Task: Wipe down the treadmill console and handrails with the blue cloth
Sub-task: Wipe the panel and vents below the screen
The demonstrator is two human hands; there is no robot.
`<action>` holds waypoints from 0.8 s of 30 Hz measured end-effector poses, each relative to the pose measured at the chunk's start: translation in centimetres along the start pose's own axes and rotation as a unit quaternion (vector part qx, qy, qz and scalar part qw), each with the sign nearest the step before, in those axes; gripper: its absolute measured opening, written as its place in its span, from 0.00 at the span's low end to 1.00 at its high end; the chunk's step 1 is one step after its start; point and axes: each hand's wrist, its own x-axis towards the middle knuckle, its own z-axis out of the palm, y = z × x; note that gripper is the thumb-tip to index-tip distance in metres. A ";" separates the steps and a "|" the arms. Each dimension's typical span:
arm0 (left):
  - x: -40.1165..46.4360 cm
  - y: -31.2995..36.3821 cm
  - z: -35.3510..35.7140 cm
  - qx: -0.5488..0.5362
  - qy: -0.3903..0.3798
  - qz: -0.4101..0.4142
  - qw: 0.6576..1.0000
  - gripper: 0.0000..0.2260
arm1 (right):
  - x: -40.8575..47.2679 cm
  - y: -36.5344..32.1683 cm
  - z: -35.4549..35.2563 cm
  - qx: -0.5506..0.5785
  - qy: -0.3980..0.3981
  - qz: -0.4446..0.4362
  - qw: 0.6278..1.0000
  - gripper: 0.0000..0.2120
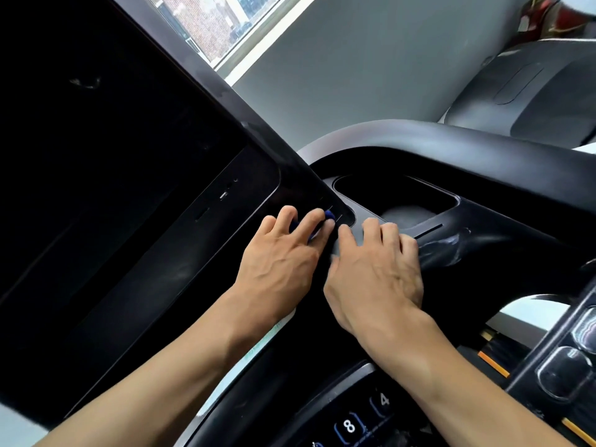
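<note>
The black treadmill console (pixel 180 253) fills the left and centre, with its dark screen (pixel 106 162) at the upper left. My left hand (pixel 280 256) presses flat on the console's lower right corner, and a small bit of the blue cloth (pixel 329 215) peeks out between its fingertips; most of the cloth is hidden under the hand. My right hand (pixel 374 272) lies flat just beside it, fingers resting on the console ledge near a recessed tray (pixel 396 201). A curved black handrail (pixel 451 140) arches across the upper right.
A keypad with lit numbers 8 (pixel 349 425) and 4 sits at the bottom centre. Cup-holder recesses (pixel 561 372) are at the lower right. A second grey machine (pixel 532 91) stands at the upper right, below a window (pixel 213 24).
</note>
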 end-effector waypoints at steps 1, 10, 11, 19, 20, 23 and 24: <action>-0.1 0.2 0.1 0.003 -0.002 -0.005 1.000 0.31 | 0.1 0.0 0.0 -0.004 0.002 -0.006 1.000 0.21; 1.3 0.6 0.2 -0.014 0.023 0.004 1.000 0.23 | 0.6 0.7 1.1 -0.019 0.039 -0.001 0.999 0.26; 1.5 0.8 0.2 -0.015 0.019 0.001 1.000 0.23 | 0.8 0.8 1.3 -0.024 0.050 -0.001 0.998 0.25; 1.4 0.8 -0.5 -0.013 0.006 -0.004 1.000 0.29 | 1.8 1.8 2.5 -0.064 0.111 -0.018 0.992 0.18; 1.3 0.8 -0.4 -0.009 0.004 -0.005 1.000 0.29 | 1.7 1.9 2.5 -0.060 0.110 -0.019 0.992 0.19; -0.5 0.6 -0.1 -0.013 0.020 -0.014 1.000 0.28 | 1.5 2.2 2.5 -0.040 0.096 -0.022 0.994 0.23; -0.7 0.7 -0.1 -0.012 0.025 -0.015 1.000 0.28 | 1.5 2.3 2.6 -0.033 0.093 -0.019 0.995 0.24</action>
